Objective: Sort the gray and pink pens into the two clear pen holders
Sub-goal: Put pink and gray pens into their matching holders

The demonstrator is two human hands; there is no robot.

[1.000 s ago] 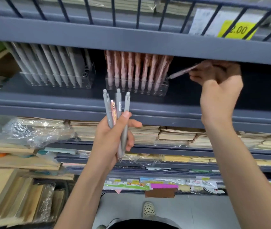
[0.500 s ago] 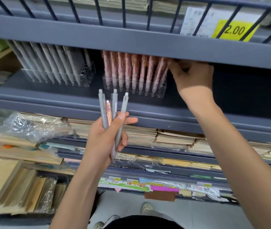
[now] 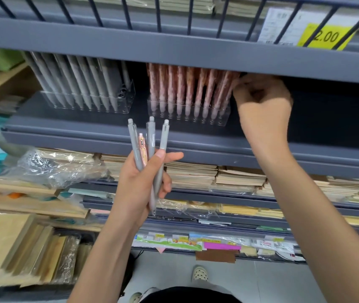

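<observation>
Left grip (image 3: 141,182) clasps pens (image 3: 151,141) below the pink-pen holder (image 3: 188,115).

The shelf (image 3: 174,51) looks like matt painted metal. The left holder (image 3: 128,101) and right holder (image 3: 222,115) are clear, glossy plastic (faintly reflective). The gray pens (image 3: 134,145) look matt, smooth.

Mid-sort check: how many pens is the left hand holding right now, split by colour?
In the left hand:
gray pens: 3
pink pen: 1
Total: 4
</observation>
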